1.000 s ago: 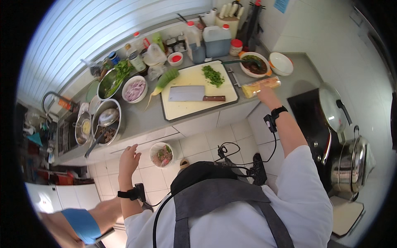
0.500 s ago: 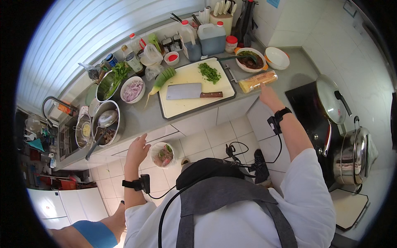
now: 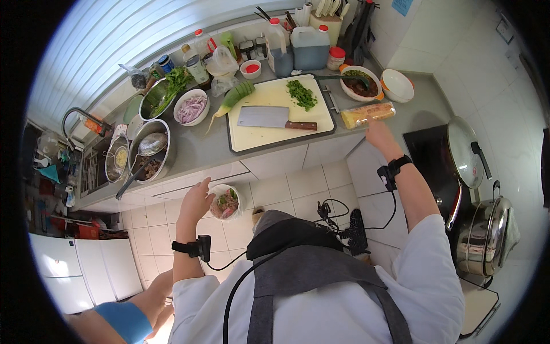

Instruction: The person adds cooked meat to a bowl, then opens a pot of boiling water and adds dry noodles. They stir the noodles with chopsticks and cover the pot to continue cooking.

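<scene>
Head view: my right grip (image 3: 380, 136), closure indeterminable, has drawn back slightly, leaving the wrapped package (image 3: 355, 117) on the desk (image 3: 413, 114); my left grip (image 3: 196, 202) stands apart.

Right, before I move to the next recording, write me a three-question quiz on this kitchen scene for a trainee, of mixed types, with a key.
1. Which item is the right hand nearest to?
2. True or false: the cleaver lies on the cutting board.
3. Which food is in the white bowl left of the board?
A) chopped greens
B) sliced purple onion
C) a whole radish

Key:
1. The yellow package in clear wrap; a finger appears to touch it.
2. True.
3. B.
</scene>
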Available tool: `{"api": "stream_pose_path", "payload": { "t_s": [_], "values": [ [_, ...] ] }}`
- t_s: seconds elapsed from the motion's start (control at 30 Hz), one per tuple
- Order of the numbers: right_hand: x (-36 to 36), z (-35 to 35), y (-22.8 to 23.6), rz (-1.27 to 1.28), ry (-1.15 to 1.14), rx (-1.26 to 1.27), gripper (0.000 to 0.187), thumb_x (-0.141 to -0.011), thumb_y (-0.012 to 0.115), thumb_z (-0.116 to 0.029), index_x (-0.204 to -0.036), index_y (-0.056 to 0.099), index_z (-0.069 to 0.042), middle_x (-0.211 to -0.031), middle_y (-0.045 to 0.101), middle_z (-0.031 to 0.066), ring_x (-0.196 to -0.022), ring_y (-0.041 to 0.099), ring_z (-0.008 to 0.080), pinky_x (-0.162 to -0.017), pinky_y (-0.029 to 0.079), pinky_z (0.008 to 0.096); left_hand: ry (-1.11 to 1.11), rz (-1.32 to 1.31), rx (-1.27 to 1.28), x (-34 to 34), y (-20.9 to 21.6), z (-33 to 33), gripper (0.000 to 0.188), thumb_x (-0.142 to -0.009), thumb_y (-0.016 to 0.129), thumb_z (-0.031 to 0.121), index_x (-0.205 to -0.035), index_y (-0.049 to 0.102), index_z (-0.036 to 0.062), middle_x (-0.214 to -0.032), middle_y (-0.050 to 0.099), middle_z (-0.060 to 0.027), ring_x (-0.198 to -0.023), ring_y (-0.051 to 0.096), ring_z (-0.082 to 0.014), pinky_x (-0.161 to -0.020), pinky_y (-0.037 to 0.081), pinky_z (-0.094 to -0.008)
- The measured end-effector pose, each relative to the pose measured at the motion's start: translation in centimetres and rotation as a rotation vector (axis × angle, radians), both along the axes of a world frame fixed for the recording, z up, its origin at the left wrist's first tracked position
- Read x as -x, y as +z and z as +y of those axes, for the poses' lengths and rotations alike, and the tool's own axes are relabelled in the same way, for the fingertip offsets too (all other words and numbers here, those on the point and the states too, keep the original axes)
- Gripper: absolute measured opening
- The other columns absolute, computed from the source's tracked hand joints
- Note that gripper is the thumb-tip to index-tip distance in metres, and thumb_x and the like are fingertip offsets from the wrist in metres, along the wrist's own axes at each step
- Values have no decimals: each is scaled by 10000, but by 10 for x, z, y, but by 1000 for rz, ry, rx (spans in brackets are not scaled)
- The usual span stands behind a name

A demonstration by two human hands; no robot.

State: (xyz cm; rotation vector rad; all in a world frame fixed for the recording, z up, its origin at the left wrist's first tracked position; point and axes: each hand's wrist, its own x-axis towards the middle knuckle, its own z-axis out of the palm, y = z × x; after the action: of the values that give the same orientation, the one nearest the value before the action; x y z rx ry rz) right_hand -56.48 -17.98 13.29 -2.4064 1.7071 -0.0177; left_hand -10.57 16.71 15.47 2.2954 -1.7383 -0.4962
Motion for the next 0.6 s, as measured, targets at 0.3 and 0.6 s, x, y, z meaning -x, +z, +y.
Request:
{"api": "stream_pose_path", "payload": {
  "t_s": [0.3,0.6],
  "values": [
    [-3,15,-19,18,-15,-6,518,-814,495,-67,-1326,451,-4,-842,650,264,-812,648,399,-713,528,482,-121,48,-39,-19,-11,-65,507,-824,665,125,-1283,485,9,-1004,661,-202,-871,647,-340,-766,511,-407],
    [-22,-2,-2,113,-100,-85,611,-816,490,-58,-1412,352,-59,-900,654,229,-831,649,372,-692,530,465,-340,87,-143,-58,-52,-159,480,-796,675,152,-1229,531,0,-1165,576,-229,-1076,545,-407,-905,456,-456]
  ]
}}
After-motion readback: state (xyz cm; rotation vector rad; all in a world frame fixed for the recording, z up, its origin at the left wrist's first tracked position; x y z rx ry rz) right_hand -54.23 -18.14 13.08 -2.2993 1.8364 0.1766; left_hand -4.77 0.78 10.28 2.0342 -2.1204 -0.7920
